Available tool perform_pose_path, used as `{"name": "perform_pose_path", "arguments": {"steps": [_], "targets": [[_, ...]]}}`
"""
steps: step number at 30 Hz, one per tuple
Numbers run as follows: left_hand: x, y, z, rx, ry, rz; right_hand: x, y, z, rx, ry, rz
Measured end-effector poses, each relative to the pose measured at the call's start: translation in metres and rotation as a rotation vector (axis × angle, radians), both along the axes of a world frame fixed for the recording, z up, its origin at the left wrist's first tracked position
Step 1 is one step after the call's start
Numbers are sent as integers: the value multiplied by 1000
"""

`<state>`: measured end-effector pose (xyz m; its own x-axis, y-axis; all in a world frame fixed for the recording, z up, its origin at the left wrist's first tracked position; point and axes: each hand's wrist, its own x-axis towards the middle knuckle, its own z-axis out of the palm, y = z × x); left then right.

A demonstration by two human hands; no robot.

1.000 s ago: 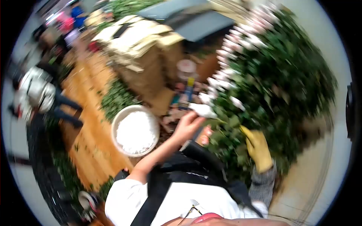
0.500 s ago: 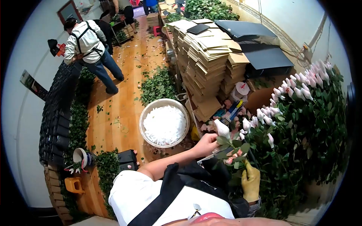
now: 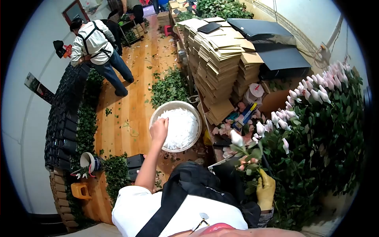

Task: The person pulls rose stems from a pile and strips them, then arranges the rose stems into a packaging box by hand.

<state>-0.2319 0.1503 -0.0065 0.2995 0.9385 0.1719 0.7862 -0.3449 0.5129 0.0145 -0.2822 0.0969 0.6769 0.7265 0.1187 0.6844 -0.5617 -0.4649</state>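
My bare left hand [image 3: 159, 130] is over the near left side of a round white tub [image 3: 153, 136]. Its fingers are closed, and whatever is in them is hidden. White sleeve-like pieces [image 3: 183, 128] fill the tub in a loose heap. In a yellow glove, my right hand [image 3: 265, 189] is closed around the leafy stem of a rose [image 3: 237, 138]. That rose's head has a white cover and points up, away from me. Peach-pink blooms [image 3: 245, 161] show among the leaves just above the glove.
Many roses with pale covered heads [image 3: 316, 93] stand in a dense bank at my right. Stacked cardboard sheets [image 3: 215, 59] rise from the table ahead. Leaf piles [image 3: 170, 87] lie on the wooden floor. A person [image 3: 98, 49] stands at the far left beside black stacked packs [image 3: 63, 122].
My left hand has left the covered rose head and moved left to the tub. The right hand still holds the rose, nearly in the same place.
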Motion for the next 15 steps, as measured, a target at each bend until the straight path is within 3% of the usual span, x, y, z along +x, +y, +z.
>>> {"name": "perform_pose_path", "arguments": {"steps": [1, 2, 3, 4, 5, 7, 10, 15], "targets": [[-4, 6, 2, -96, 254, -17, 0, -5, 1, -10, 1, -57], [6, 4, 1, -224, 225, -83, 3, -8, -2, -19, 26, -61], [25, -3, -2, -543, -4, -144, 0, -5, -1, -17, 30, -71], [44, -21, -23, -616, -373, -356, -4, 2, 5, 16, 68, -32], [67, -44, -17, -900, -694, -585, -8, 8, 11, 49, 105, 8], [103, -96, 27, -1390, -1103, -723, -14, 18, 14, 90, 126, 99], [116, -113, 44, -1378, -852, -807, -21, 13, 14, 34, 47, 100], [119, -110, 22, -1539, -912, -843, -30, 1, 14, 28, 49, 45]]}}
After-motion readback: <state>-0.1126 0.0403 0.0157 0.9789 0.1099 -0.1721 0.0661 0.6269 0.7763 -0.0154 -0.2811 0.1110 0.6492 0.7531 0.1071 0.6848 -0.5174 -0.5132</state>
